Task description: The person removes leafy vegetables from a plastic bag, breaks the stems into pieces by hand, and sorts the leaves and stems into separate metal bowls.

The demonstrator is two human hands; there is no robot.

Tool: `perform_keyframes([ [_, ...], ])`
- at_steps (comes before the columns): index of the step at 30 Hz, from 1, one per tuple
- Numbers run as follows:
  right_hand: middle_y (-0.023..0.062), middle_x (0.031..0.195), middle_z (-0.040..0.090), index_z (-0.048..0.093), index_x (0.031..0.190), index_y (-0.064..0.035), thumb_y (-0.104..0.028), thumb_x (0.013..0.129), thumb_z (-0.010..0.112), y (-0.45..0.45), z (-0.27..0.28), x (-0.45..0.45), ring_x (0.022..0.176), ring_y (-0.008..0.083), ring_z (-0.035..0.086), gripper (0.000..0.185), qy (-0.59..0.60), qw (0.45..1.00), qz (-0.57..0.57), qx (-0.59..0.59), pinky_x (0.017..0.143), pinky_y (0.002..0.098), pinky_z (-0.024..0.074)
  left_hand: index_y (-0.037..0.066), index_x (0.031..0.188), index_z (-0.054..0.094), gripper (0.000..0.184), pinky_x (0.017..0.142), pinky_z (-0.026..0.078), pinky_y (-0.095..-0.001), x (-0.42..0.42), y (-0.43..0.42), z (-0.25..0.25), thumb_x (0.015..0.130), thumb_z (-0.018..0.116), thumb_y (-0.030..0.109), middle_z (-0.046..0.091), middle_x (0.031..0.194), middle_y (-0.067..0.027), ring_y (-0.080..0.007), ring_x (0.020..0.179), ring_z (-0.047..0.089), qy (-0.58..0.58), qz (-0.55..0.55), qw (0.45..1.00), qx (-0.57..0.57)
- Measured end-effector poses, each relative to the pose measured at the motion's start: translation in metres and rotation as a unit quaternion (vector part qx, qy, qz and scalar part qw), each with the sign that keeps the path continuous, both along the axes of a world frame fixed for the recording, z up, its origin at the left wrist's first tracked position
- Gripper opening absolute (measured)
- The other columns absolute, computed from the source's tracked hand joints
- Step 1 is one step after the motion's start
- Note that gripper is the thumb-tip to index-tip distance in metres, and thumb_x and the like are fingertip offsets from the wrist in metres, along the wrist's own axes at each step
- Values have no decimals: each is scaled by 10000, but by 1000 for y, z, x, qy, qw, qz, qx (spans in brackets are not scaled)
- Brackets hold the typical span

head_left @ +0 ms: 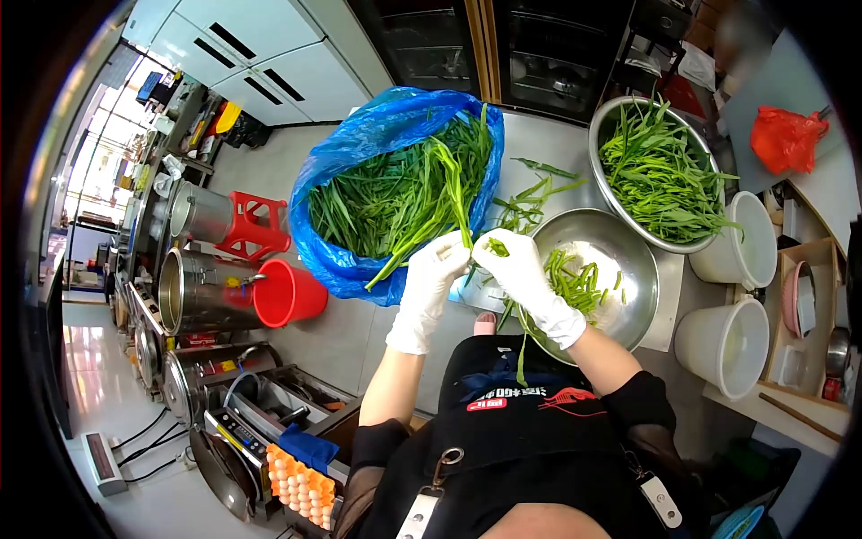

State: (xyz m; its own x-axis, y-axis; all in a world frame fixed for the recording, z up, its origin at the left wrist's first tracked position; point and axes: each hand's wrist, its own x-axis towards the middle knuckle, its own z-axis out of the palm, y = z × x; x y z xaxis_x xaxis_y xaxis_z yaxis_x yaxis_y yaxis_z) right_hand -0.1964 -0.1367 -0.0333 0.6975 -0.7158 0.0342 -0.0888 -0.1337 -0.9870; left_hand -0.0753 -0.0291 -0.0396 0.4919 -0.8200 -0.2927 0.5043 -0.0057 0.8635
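Observation:
My left hand (437, 262), in a white glove, is closed around stalks of water spinach (446, 184) that rise leafy above the fingers. My gloved right hand (516, 262) meets it fingertip to fingertip, pinching short green stem pieces (496, 247). Below my left hand, a blue plastic bag (323, 162) stands open, full of long-leaved greens. Under my right hand sits a steel bowl (639, 292) with cut stem pieces (575, 286) in it. Behind that, a second steel bowl (600, 148) is heaped with leafy tops (655, 171).
Loose leaves (532, 202) lie on the work surface between the bag and bowls. A red bucket (301, 292), red stool (256, 229) and metal pots (184, 292) stand at left. White buckets (725, 346) stand at right. An egg tray (301, 485) is at lower left.

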Motion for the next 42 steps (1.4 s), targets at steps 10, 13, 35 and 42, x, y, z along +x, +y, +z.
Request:
perform_keyframes([
  [10, 35, 723, 624, 640, 870, -3, -88, 852, 654, 10, -8, 8, 673, 64, 550, 88, -57, 995, -57, 61, 619, 254, 474, -50, 1213, 565, 353, 761, 503, -255, -9, -11, -18, 883, 644, 49, 642, 1055, -70, -134, 895, 608, 106, 60, 988, -98],
  [13, 29, 729, 635, 632, 883, -4, -85, 860, 651, 11, -8, 10, 661, 72, 565, 87, -61, 995, -68, 33, 616, 243, 470, -79, 1226, 545, 353, 733, 516, -240, -6, -14, -25, 892, 617, 10, 648, 1045, -99, -149, 858, 625, 203, 73, 969, -123],
  [35, -54, 627, 485, 575, 821, -89, -88, 876, 643, -11, -9, 6, 474, 61, 432, 88, -173, 867, -58, 464, 432, 225, 332, -60, 1183, 545, 282, 730, 517, -250, -2, -17, -25, 909, 586, -9, 621, 968, -96, -168, 857, 607, 264, 125, 940, -175],
  [42, 96, 774, 687, 696, 1033, -103, -122, 849, 643, -40, -49, -2, 638, 233, 637, 192, 115, 955, -143, -235, 601, 316, 504, -21, 1171, 558, 281, 719, 518, -273, 11, -3, -29, 895, 598, 5, 632, 1007, -108, -183, 864, 605, 282, 71, 944, -154],
])
